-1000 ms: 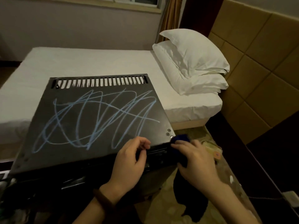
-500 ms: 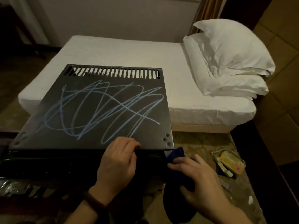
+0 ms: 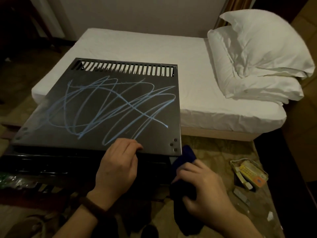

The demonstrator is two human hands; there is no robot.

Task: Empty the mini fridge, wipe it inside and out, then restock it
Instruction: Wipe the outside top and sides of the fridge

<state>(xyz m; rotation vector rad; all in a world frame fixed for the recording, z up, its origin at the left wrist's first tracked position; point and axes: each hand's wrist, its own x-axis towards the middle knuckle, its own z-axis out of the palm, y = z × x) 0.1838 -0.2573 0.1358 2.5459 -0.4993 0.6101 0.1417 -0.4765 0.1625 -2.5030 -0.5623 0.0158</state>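
- Bed [image 3: 154, 54]: white sheet, two stacked pillows [image 3: 260, 54] at its right end; it stands beyond the work area.
- Mini fridge [image 3: 106, 107]: stands on the floor directly before the person, just in front of the bed. Its dark top panel faces up, with a vent slot row along the far edge and blue scribble marks [image 3: 118, 109] across the middle. The panel's near edge runs left to right across the view, immediately ahead of both hands. The door front below is in shadow; whether it is open cannot be told.
- Left hand [image 3: 118, 167]: fingers curled over the near edge of the top panel, gripping it, right of centre. Judged a steadying hold.
- Right hand [image 3: 204, 186]: grasps a dark blue cloth [image 3: 184, 156], bunched, at the fridge's near right corner, touching it or just beside it. This hand is the nearer one to the unwiped marks, which lie ahead and to its left.
- Judgement: outside wiping is in hand; the scribbles remain.
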